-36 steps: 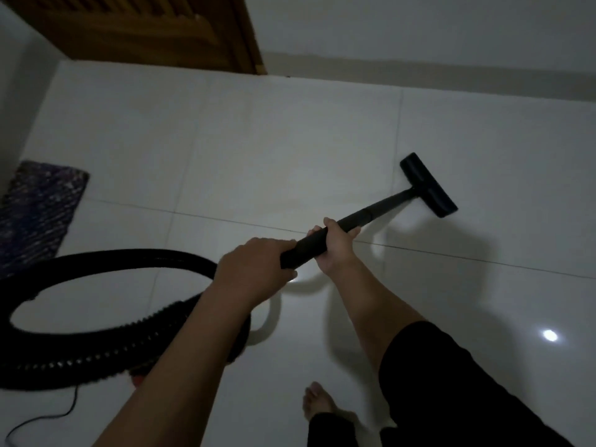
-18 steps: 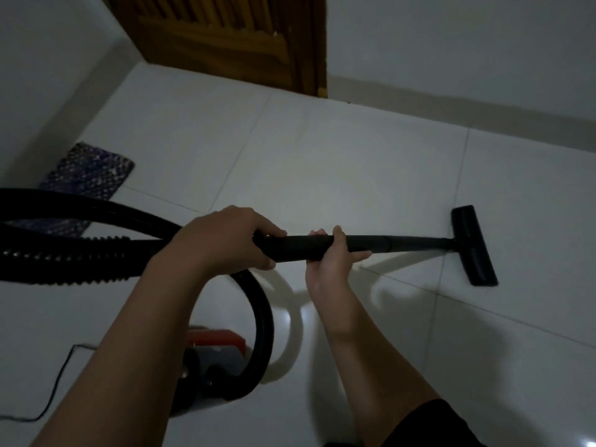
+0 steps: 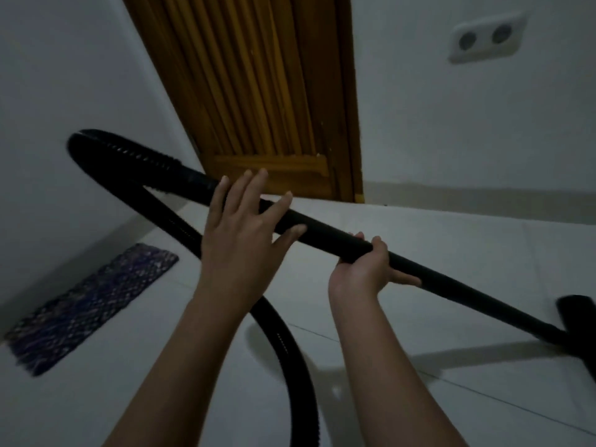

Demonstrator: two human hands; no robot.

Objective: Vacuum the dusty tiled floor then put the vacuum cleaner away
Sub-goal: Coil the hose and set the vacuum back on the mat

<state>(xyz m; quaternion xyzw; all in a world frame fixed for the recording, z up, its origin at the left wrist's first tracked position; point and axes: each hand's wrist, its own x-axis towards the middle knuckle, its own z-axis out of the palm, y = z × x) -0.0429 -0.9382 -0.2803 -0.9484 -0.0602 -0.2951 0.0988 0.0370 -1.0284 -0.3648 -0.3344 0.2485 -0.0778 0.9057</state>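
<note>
- The right hand [image 3: 362, 271] was clamped around the black vacuum wand [image 3: 325, 235] near its middle, fingers curled over the top and thumb stretched along the underside.
- The left hand [image 3: 240, 227] lay against the upper part of the wand with its fingers spread apart and thumb out, not closed around it.
- The wand slanted down from upper left to lower right, ending at the floor head [image 3: 580, 330], which sat on the white tiled floor [image 3: 451, 253] at the right edge of the view.
- The ribbed black hose [image 3: 283, 343] looped up from the wand's upper end, bent back and ran down across the floor toward the bottom edge.
- A dark patterned mat [image 3: 87, 304] lay by the left wall.
- A wooden slatted door [image 3: 267, 91] stood at the far wall, with a double wall socket [image 3: 485, 37] to its right.
</note>
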